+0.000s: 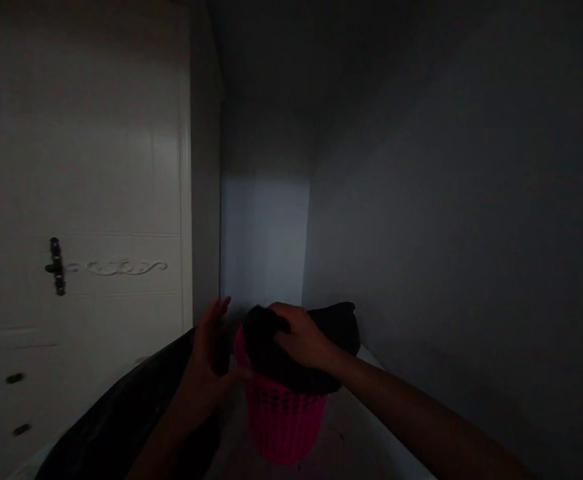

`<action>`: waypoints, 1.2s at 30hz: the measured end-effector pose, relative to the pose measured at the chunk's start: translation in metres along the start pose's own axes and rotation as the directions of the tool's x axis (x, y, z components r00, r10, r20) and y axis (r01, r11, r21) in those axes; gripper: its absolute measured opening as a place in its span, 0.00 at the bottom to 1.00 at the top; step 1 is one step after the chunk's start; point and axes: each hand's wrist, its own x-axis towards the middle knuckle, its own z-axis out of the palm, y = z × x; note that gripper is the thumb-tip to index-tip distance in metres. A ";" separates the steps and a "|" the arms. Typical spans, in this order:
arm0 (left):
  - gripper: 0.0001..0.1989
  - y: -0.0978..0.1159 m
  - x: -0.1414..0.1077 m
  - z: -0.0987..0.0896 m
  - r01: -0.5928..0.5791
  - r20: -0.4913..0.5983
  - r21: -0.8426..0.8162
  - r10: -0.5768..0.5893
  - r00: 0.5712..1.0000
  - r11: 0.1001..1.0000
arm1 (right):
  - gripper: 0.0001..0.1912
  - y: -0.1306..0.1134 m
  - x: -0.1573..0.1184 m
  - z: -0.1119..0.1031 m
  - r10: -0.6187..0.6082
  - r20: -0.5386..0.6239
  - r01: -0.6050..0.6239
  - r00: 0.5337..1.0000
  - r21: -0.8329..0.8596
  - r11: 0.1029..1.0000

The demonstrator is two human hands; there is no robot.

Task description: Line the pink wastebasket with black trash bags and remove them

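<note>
- In dim light, a black plastic bag (338,327) lies across the mouth of a pink basket (285,427), draping over its near rim.
- The bag's long axis appears to run sideways, from the basket's left rim to just past its right.
- The right hand (304,337), the nearer grip, is clamped on bunched plastic above the basket's mouth; most of the bag spreads below and to the right.
- The left hand (211,373) is at the basket's left rim, thumb and fingers apart; whether its thumb touches the rim cannot be told.
</note>
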 end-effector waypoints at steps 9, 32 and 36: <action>0.33 -0.009 0.018 0.035 0.345 0.067 -0.225 -0.338 0.939 0.911 | 0.37 -0.006 -0.002 -0.051 -0.088 0.062 0.079 0.994 0.140 0.987; 0.29 -0.006 0.052 0.020 0.420 -0.020 -0.673 -0.583 0.812 0.609 | 0.10 0.132 -0.042 -0.134 0.574 -0.016 -0.574 0.819 0.015 0.819; 0.35 -0.009 0.055 0.023 0.476 0.036 -0.485 -0.527 0.849 0.734 | 0.04 0.128 -0.026 -0.137 0.541 -0.420 -0.538 0.728 0.138 0.831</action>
